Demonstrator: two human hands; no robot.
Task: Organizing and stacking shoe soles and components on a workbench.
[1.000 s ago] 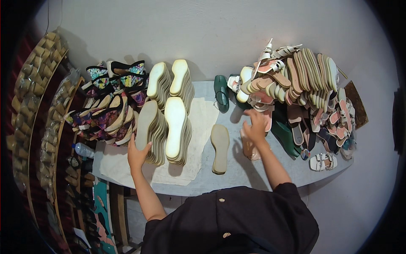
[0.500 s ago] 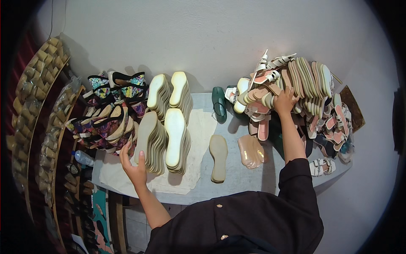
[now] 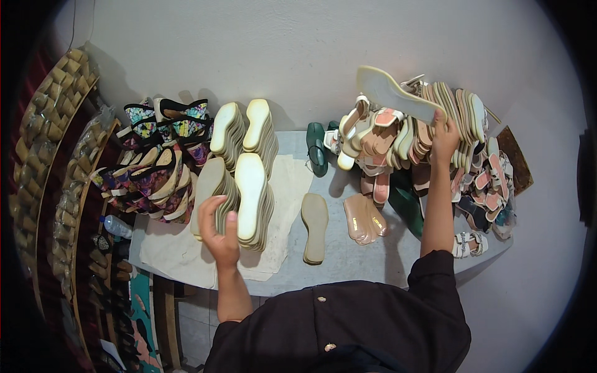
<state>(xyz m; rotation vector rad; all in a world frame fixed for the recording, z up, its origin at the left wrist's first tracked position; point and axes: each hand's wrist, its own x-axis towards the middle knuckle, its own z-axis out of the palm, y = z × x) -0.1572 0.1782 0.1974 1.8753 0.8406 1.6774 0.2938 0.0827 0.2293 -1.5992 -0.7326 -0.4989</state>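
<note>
Head view: clamping a pale sole (image 3: 393,94) between fingers of the right hand (image 3: 444,140), above the shoe pile (image 3: 469,121) toward the tabletop (image 3: 339,239) right edge. Holding the left hand (image 3: 222,245) with fingers apart, beside sole stacks (image 3: 252,189) nearer the left edge.

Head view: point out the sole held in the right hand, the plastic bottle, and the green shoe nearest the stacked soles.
Held sole (image 3: 393,95): head view, middle of its face.
Plastic bottle (image 3: 119,228): head view, side of its body.
Green shoe (image 3: 316,149): head view, middle of its top.

Clear bottle (image 3: 118,227), floral wedges (image 3: 146,179), green shoe (image 3: 316,150)
</note>
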